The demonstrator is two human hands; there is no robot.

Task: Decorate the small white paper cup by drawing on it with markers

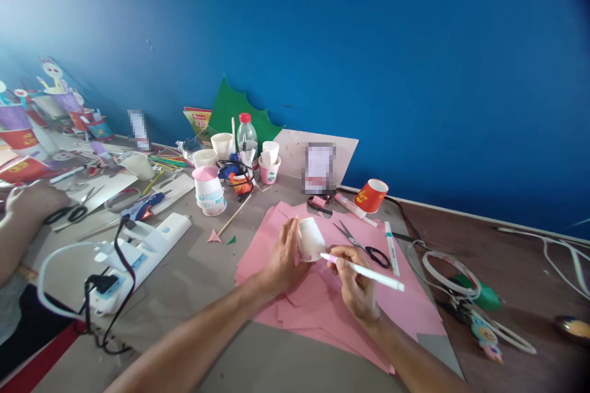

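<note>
My left hand [282, 261] is closed round a white paper cup [311, 239], which is tilted above the pink paper sheets [299, 313]. Pink marks show along the cup's lower edge. Between the fingers of my right hand [354, 282] is a white marker [375, 276] with a pink tip end, pointing at the cup's lower right edge; whether it touches cannot be made out. Black-handled scissors [362, 244] lie on the pink paper just beyond my right hand. Beside them rests a second marker [392, 249], white with a green band.
A red paper cup [371, 195] and a glue stick [353, 204] lie behind the paper. Left stand a decorated cup stack [209, 190], a bottle [247, 138], a power strip [142, 264] and a glue gun [145, 206]. Another person's hand [37, 202] is far left. Cables [452, 273] lie right.
</note>
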